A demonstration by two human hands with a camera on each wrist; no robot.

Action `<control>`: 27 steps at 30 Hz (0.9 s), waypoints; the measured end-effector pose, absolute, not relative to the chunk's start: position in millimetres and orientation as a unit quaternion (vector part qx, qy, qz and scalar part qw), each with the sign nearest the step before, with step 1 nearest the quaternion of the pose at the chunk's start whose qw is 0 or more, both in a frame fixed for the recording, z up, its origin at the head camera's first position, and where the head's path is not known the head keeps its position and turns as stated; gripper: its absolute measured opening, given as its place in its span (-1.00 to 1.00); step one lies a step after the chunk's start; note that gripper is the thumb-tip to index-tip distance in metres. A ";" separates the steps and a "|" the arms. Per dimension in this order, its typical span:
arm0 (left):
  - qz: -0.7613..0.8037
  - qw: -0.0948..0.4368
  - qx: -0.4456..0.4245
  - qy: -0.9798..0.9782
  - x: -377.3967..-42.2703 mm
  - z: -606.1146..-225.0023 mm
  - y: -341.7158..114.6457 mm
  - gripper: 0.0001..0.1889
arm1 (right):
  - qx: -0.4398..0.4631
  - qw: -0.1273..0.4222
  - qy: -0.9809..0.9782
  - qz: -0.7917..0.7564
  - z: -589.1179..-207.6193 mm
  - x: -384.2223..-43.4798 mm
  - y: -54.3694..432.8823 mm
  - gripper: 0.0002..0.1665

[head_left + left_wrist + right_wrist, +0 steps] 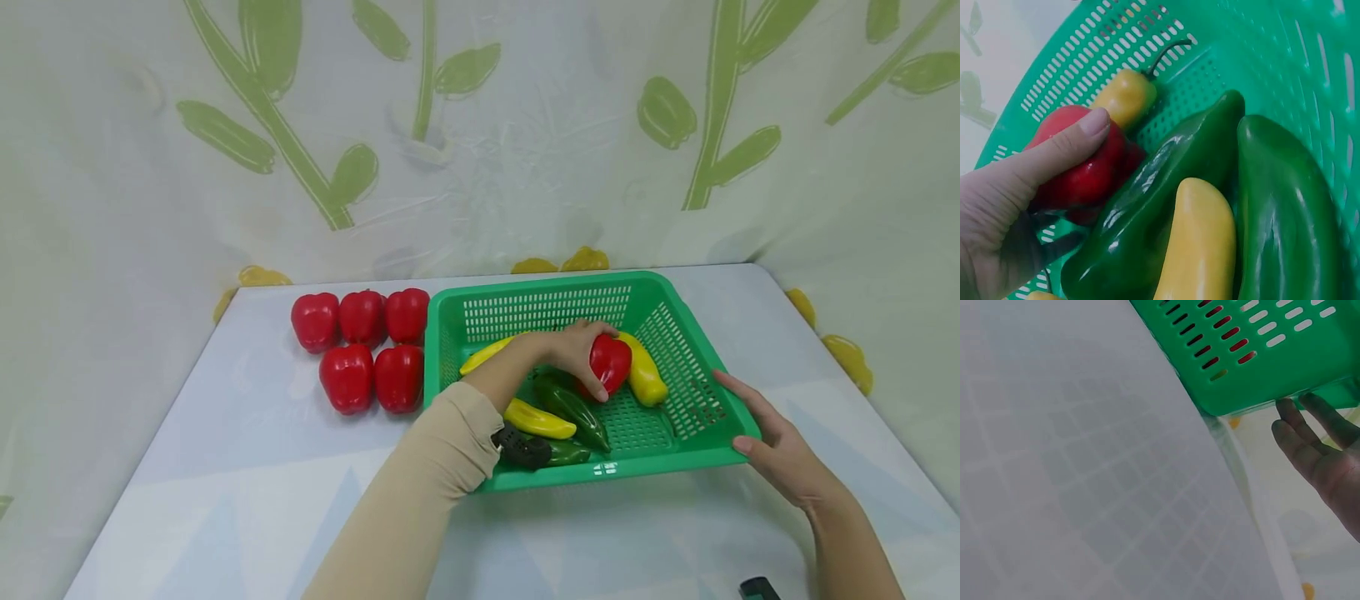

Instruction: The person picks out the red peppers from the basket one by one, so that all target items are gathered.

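Note:
My left hand (577, 350) reaches into the green plastic basket (690, 458) and grips a red bell pepper (613, 365), its thumb lying across the pepper's side in the left wrist view. A yellow pepper (647, 375) lies just right of the red one. Under and beside my left forearm are a long green pepper (573, 408), a yellow pepper (542, 419) and another green pepper (567, 452), partly covered. At the basket's front right corner, my right hand (783, 458) holds the rim, thumb in front and fingers along the outer side.
Several red bell peppers (347, 377) stand in two rows on the white table (225, 467), left of the basket. Behind the table hangs a pale curtain (540, 167) with green leaf patterns. A dark object (757, 588) shows at the bottom edge.

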State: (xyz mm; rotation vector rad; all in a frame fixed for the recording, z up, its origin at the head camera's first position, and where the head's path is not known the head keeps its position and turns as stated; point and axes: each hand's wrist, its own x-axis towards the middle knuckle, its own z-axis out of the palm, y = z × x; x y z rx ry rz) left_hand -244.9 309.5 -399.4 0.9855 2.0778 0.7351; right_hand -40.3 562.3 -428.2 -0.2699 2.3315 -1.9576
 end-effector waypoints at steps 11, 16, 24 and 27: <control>0.249 0.360 0.415 0.797 -244.3 -394.3 308.7 0.01 | -0.122 0.024 0.775 -0.619 -425.1 -35.7 561.8 -0.24; 0.234 0.353 0.412 0.807 -245.4 -394.1 304.5 -0.03 | -0.117 0.021 0.787 -0.605 -425.2 -33.2 560.3 -0.21; 0.265 0.345 0.406 0.803 -248.8 -377.3 291.0 -0.06 | -0.104 0.023 0.794 -0.599 -424.0 -31.6 558.7 -0.22; 0.293 0.341 0.400 0.799 -249.9 -364.2 281.2 -0.04 | -0.107 0.022 0.791 -0.602 -423.5 -32.0 558.2 -0.21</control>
